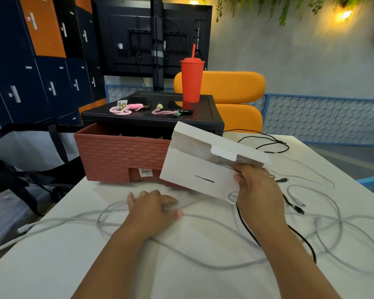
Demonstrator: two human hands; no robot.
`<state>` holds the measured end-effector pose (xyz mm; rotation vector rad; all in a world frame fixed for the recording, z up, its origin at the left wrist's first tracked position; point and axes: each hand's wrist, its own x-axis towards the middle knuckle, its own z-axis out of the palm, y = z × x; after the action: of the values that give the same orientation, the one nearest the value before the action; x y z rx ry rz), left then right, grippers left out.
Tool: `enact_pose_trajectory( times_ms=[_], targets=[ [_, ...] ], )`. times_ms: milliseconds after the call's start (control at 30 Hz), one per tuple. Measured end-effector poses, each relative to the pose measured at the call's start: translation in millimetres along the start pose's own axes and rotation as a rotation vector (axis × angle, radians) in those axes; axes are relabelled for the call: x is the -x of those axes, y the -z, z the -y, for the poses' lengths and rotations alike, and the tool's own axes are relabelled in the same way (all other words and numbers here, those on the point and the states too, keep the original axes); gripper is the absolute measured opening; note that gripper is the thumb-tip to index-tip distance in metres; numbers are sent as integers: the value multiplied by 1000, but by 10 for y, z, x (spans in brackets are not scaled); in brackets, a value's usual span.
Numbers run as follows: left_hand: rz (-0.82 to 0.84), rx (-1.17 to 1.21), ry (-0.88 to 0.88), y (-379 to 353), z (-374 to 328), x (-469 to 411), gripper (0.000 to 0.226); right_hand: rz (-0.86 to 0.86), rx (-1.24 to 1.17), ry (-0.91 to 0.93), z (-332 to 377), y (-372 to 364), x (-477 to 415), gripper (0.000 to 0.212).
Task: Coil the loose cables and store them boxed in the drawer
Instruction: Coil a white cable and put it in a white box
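Dark blue and orange lockers (20,83) fill the far left, with a black bag (20,175) slumped below them beside the white table (52,266) that takes up the near ground. At the table's far left edge a brick-patterned drawer (121,158) stands pulled out of a black cabinet (207,119). On the cabinet's top lie pink coiled cords (121,110) and a red tumbler (191,83) with a straw, in front of the back of a mounted screen (121,39). The left hand (153,207) rests near the table's middle, fingers relaxed and lying on a loose white cable (203,262) that sprawls in wide loops from the left edge across to the right. Just right of the drawer, the right hand (259,188) grips a white box (194,169) by its right end, held tilted above the table with its lid flap open, fingers curled on its underside. A black cable (246,229) runs under that forearm, touching the table, with more loose ends to the right. Far right are an orange chair (231,87), a blue mesh railing (322,119) and a grey wall.
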<state>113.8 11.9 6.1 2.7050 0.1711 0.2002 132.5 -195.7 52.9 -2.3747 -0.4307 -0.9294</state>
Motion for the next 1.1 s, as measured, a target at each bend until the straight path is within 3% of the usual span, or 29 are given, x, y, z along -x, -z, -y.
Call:
enact_pose_trajectory(
  times_ms=[133,267,367,500,667,867,967,1100],
  targets=[
    [181,352,-156,8,-56,108,15,-39,5,51,9,-46,-2,38],
    [445,464,-222,55,-123,216,26,-47,26,146,21,-106,4,42],
    [526,459,-266,79,-168,264,34,9,49,203,22,-195,31,46],
    [397,446,-246,63,-174,273,32,126,109,186,-48,-340,88,52],
    [146,456,-193,7,-142,230,32,101,108,176,-85,-399,98,59],
    [68,334,-154,19,-114,182,32,81,3,101,-40,-427,130,63],
    [59,305,-140,31,-96,170,32,122,-70,69,-13,-373,140,56],
    [71,246,-159,55,-81,175,20,209,-129,-3,12,-247,122,28]
  ],
)
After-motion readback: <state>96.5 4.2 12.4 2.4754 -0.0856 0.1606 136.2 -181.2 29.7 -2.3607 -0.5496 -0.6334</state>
